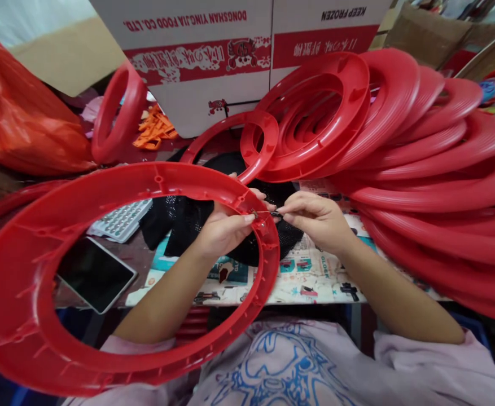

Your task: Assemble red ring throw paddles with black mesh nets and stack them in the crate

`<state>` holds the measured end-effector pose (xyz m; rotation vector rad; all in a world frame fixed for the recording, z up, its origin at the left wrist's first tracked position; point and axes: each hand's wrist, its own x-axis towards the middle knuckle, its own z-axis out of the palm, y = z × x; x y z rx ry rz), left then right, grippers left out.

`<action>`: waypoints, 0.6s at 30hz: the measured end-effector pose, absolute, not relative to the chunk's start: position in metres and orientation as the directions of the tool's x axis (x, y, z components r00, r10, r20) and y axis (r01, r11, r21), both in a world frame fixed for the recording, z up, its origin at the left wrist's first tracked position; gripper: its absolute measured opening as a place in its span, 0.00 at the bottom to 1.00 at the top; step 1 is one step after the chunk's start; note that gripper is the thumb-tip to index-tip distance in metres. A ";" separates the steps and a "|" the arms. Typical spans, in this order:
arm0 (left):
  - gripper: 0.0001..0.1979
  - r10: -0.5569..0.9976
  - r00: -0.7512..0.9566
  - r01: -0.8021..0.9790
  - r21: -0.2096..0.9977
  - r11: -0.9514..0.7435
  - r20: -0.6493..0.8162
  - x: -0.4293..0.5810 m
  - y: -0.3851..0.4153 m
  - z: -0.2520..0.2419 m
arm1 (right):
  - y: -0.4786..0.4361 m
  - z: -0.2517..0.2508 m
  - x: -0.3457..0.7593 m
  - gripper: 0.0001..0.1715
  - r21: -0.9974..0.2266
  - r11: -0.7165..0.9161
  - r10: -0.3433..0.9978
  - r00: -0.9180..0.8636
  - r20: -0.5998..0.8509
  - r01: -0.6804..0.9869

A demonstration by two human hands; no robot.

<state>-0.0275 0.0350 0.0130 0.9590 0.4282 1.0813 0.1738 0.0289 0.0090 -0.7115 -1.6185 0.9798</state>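
Head view: the left hand point(226, 230) grips the large red ring point(12, 276) at its right edge, thumb on the ribbed side. Just right of this ring, the right hand point(320, 219) pinches a thin wire point(267, 212) at the edge. The step appears to be wire fitting; the next move calls for a steady ring and fine fingertip control.
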 end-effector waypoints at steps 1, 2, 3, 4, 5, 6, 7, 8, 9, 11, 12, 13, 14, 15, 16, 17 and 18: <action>0.36 0.869 0.477 -0.524 0.837 0.158 0.135 -0.027 0.035 0.011 | 0.028 0.013 0.179 0.06 -0.826 0.562 0.793 -0.303 0.529 0.028; 0.35 0.848 0.513 -0.501 0.849 0.171 0.132 -0.027 0.036 0.010 | 0.028 0.018 0.185 0.07 -0.774 0.628 0.742 -0.358 0.567 0.075; 0.35 0.826 0.548 -0.478 0.860 0.178 0.134 -0.027 0.036 0.009 | 0.028 0.023 0.191 0.07 -0.723 0.683 0.693 -0.408 0.594 0.106; 0.34 0.804 0.578 -0.460 0.870 0.178 0.141 -0.026 0.037 0.007 | 0.028 0.027 0.196 0.06 -0.681 0.722 0.654 -0.444 0.612 0.124; 0.34 0.785 0.601 -0.449 0.877 0.173 0.153 -0.024 0.037 0.006 | 0.027 0.030 0.201 0.06 -0.651 0.747 0.627 -0.467 0.623 0.135; 0.33 0.769 0.618 -0.443 0.880 0.170 0.163 -0.021 0.037 0.004 | 0.027 0.033 0.204 0.05 -0.633 0.762 0.610 -0.479 0.631 0.137; 0.33 0.757 0.631 -0.442 0.880 0.175 0.167 -0.018 0.037 0.002 | 0.027 0.035 0.206 0.04 -0.624 0.770 0.599 -0.485 0.637 0.131; 0.34 0.752 0.638 -0.446 0.875 0.188 0.164 -0.014 0.035 -0.001 | 0.026 0.035 0.207 0.04 -0.619 0.776 0.589 -0.489 0.643 0.120; 0.34 0.755 0.638 -0.455 0.866 0.209 0.153 -0.010 0.034 -0.003 | 0.026 0.036 0.207 0.04 -0.613 0.782 0.580 -0.489 0.651 0.112; 0.33 0.765 0.634 -0.466 0.844 0.266 0.109 -0.002 0.029 -0.008 | 0.025 0.035 0.205 0.05 -0.609 0.787 0.570 -0.498 0.653 0.103; 0.30 0.763 0.641 -0.460 0.837 0.297 0.082 0.001 0.026 -0.009 | 0.025 0.034 0.204 0.05 -0.613 0.783 0.573 -0.502 0.648 0.103; 0.27 0.752 0.657 -0.444 0.835 0.323 0.058 0.004 0.023 -0.011 | 0.026 0.033 0.203 0.04 -0.622 0.776 0.583 -0.501 0.640 0.108; 0.25 0.736 0.676 -0.422 0.837 0.348 0.035 0.007 0.020 -0.012 | 0.026 0.032 0.202 0.04 -0.633 0.766 0.594 -0.496 0.633 0.110; 0.25 0.718 0.696 -0.400 0.839 0.369 0.017 0.008 0.017 -0.012 | 0.026 0.031 0.201 0.04 -0.647 0.756 0.604 -0.491 0.627 0.104; 0.25 0.701 0.713 -0.386 0.838 0.386 0.005 0.009 0.014 -0.012 | 0.026 0.030 0.201 0.03 -0.657 0.748 0.610 -0.489 0.624 0.094; 0.26 0.692 0.722 -0.380 0.834 0.401 -0.005 0.009 0.011 -0.012 | 0.025 0.030 0.200 0.02 -0.660 0.746 0.610 -0.488 0.624 0.088; 0.26 0.691 0.723 -0.379 0.827 0.415 -0.016 0.008 0.009 -0.012 | 0.025 0.030 0.199 0.02 -0.656 0.750 0.605 -0.492 0.626 0.088</action>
